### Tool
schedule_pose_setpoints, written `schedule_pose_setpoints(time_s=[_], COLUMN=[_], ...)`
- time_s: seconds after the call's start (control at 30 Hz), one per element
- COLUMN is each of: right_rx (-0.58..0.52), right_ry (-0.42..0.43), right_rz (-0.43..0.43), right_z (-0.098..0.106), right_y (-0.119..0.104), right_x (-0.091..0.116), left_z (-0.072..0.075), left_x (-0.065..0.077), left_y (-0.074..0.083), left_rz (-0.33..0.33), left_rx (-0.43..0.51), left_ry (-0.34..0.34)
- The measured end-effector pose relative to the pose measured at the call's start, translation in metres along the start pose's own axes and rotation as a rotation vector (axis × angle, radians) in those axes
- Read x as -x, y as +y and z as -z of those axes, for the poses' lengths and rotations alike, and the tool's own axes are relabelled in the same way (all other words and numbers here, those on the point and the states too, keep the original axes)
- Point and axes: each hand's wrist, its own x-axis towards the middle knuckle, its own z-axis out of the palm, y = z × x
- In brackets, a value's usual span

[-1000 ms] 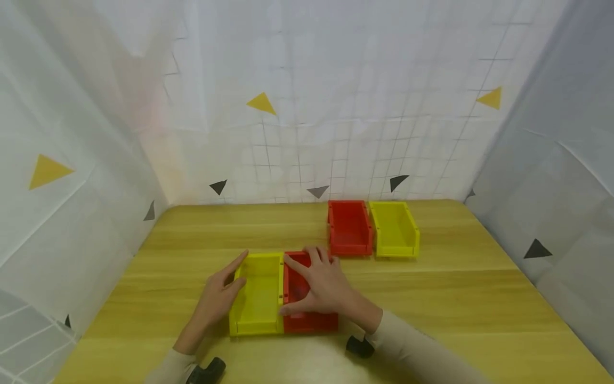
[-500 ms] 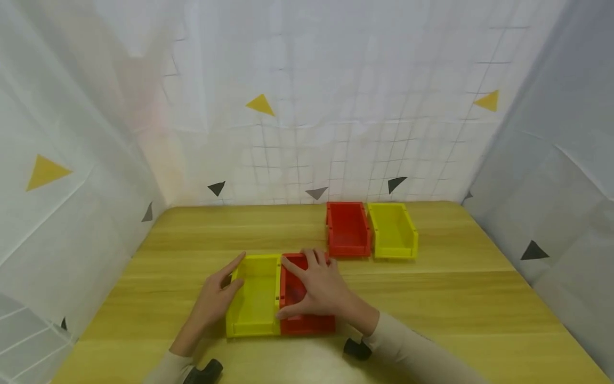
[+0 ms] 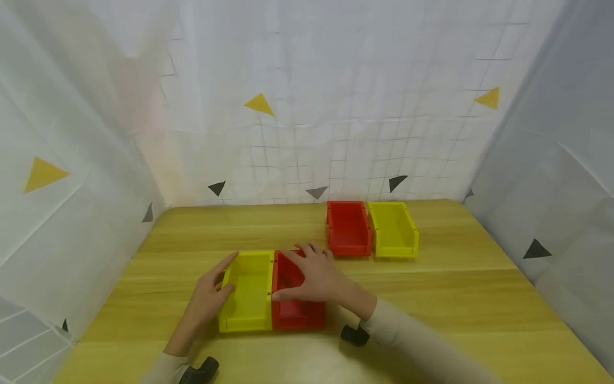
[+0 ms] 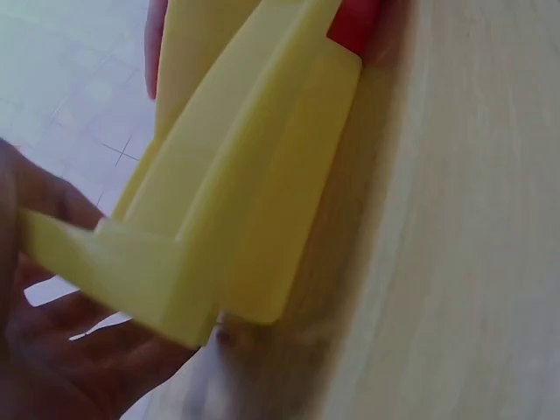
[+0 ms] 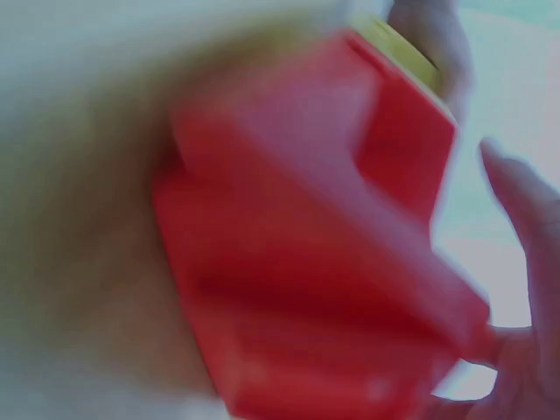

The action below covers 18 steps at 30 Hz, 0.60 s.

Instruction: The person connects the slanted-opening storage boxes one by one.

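In the head view, a yellow open-front bin (image 3: 247, 290) and a red open-front bin (image 3: 298, 314) sit side by side near the table's front, walls meeting. My left hand (image 3: 206, 301) grips the yellow bin's left wall, thumb inside and fingers outside. The left wrist view shows that hand (image 4: 79, 341) around the bin's wall. My right hand (image 3: 316, 277) spans the red bin, thumb near the shared seam and other fingers by its far right rim. In the blurred right wrist view, fingers (image 5: 525, 350) lie against the red bin's outer side and one digit stands apart.
Behind, to the right, a second red bin (image 3: 349, 229) and a second yellow bin (image 3: 394, 229) stand side by side on the wooden table (image 3: 446, 298). White cloth (image 3: 307, 133) with triangles hangs behind the table and along both sides.
Both near bins have shifted left and slightly away, the left hand travelling with them. The right hand has moved left less, and its forefinger now lies off the seam. The back bins stay put.
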Motion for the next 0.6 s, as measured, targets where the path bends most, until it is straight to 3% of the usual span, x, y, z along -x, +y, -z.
schedule_pose_setpoints(time_s=[0.17, 0.37, 0.6], right_rx=[-0.08, -0.021, 0.11], right_ry=[0.07, 0.168, 0.156], right_rz=[-0.019, -0.048, -0.139], right_z=[0.031, 0.061, 0.076], right_y=[0.028, 0.076, 0.126], right_x=[-0.016, -0.038, -0.054], left_z=[0.002, 0.004, 0.005], left_x=[0.0, 0.0, 0.0], left_y=[0.001, 0.0, -0.004], left_rz=[0.013, 0.001, -0.015], left_rx=[-0.024, -0.034, -0.023], left_ry=[0.037, 0.044, 0.052])
